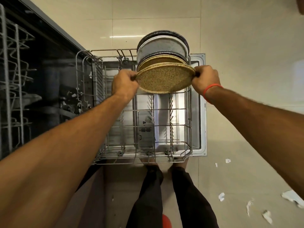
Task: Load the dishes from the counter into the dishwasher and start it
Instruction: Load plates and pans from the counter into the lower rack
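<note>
We are lowering a speckled tan plate [164, 79] into the pulled-out lower rack [190, 129] of the dishwasher, our left hand [125, 83] pinching its left rim and our right hand [205, 79] pinching its right rim. It is hanging above the tines, just in front of a row of plates [162, 48] already standing at the rack's far end. We are judging the risks from here: the plate could be knocking the tan one behind it, missing a slot and leaning loose, or slipping from two narrow fingertip grips. Torn paper scraps [221, 196] are lying on the floor beside our feet.
</note>
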{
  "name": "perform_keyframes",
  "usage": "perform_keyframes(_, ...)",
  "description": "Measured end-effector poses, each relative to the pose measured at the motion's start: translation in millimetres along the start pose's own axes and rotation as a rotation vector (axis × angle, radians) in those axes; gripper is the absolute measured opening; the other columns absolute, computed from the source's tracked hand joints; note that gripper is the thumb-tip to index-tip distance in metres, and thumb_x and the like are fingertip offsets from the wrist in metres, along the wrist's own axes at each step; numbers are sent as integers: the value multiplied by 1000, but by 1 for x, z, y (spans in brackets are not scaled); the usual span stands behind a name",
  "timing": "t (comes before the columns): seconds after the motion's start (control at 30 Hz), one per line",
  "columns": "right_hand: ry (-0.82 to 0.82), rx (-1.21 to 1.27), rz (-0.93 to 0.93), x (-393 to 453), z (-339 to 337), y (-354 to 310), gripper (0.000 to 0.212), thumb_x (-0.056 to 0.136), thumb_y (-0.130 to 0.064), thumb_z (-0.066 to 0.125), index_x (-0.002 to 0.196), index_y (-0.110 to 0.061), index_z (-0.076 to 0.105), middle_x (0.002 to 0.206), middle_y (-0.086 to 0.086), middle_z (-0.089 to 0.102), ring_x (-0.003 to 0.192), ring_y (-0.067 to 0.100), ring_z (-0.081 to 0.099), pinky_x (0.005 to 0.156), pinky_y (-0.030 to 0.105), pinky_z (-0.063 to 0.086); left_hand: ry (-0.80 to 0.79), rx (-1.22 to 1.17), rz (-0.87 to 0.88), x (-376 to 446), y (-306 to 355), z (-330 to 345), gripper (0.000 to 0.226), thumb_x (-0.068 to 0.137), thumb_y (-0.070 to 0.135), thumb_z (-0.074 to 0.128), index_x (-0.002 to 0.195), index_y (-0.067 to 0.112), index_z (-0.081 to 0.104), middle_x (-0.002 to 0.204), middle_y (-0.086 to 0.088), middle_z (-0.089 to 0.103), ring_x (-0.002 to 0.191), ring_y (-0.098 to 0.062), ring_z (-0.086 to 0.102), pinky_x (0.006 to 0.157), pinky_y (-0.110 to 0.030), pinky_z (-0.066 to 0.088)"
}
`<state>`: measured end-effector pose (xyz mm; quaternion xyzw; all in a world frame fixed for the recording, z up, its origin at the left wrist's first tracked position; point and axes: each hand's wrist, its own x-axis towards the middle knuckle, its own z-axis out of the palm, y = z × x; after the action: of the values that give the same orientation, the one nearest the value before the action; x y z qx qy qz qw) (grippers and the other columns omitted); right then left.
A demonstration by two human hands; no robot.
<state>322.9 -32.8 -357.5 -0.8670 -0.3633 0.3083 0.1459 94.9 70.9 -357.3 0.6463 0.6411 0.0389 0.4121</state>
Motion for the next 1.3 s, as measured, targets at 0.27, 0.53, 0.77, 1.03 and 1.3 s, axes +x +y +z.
perform_keyframes(0.27, -49, -32, 8, 12, 22, 16, 29, 91, -3, 57, 111, -12, 75, 102, 13, 74, 98, 32, 66, 94, 36, 53, -19, 51, -29, 14, -17, 20, 23, 96, 9, 68, 110, 24, 76, 97, 9, 73, 82, -5, 65, 58, -13, 46)
perform_keyframes(0.53, -78, -62, 38, 21, 40, 18, 31, 87, -6, 55, 108, -15, 76, 99, 14, 73, 94, 35, 67, 92, 43, 56, -86, 119, -45, 31, -29, 32, 22, 94, 6, 67, 107, 21, 76, 101, 4, 73, 90, -12, 67, 68, -21, 51)
perform_keyframes(0.77, -122, -87, 52, 21, 48, 16, 30, 93, -12, 55, 117, -20, 72, 109, 12, 71, 100, 35, 66, 95, 44, 55, -152, 209, -49, 34, -33, 45, 14, 97, 13, 65, 106, 21, 73, 96, 2, 70, 90, -19, 67, 81, -37, 60)
perform_keyframes(1.03, -150, -45, 18, 13, 45, 19, 38, 94, -15, 57, 132, -19, 61, 122, 10, 68, 110, 31, 63, 100, 42, 52, -208, 161, -64, 25, -26, 39, 45, 99, 21, 63, 144, 25, 55, 124, 1, 68, 97, -15, 64, 72, -25, 51)
perform_keyframes(1.3, -63, 105, 101, -24, 48, 13, 60, 91, -25, 62, 148, -24, 42, 134, 13, 56, 123, 31, 54, 110, 44, 43, -142, -164, -129, -23, -18, 26, 63, 101, 11, 61, 157, 27, 37, 149, -5, 50, 73, 10, 38, 68, -17, 42)
